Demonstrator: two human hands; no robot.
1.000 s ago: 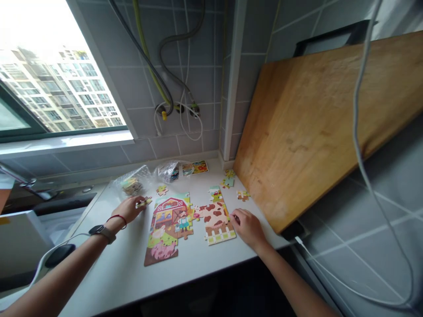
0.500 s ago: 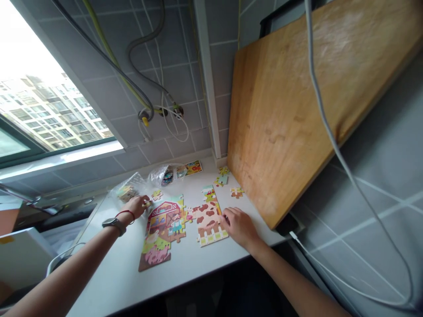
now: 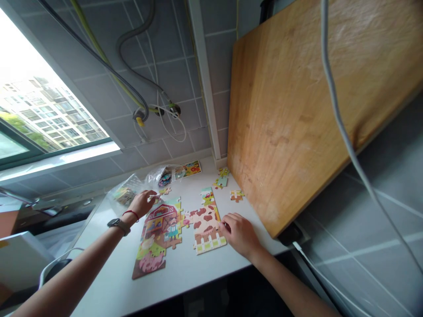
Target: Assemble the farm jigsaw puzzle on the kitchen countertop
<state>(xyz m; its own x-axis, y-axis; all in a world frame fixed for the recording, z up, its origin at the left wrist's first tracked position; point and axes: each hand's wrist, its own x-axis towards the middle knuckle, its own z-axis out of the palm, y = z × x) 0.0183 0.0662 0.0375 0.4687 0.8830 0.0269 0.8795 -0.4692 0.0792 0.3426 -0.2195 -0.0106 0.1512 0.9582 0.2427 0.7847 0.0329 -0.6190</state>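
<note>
My left hand (image 3: 142,204), with a watch and a red cord at the wrist, pinches a small puzzle piece (image 3: 155,197) above the barn section's top edge. The barn section (image 3: 161,223) is a joined block with a red barn, a farmer and a pink pig. To its right lies the cow section (image 3: 208,224), a brown-spotted cow over a white fence. A small pink piece (image 3: 187,219) sits between the sections. My right hand (image 3: 240,233) rests on the table at the cow section's right edge, its fingers loosely bent and thumb apart, with nothing visible in them.
Loose pieces (image 3: 236,195) and a small joined cluster (image 3: 222,179) lie on the right. Behind my left hand are a clear bag of pieces (image 3: 124,193), another bag (image 3: 164,176) and a picture card (image 3: 192,167). A wooden board (image 3: 280,123) leans over the table's right side.
My left hand has moved a little right and up with the piece, to above the barn. My right hand stays beside the cow section. The view has shifted slightly.
</note>
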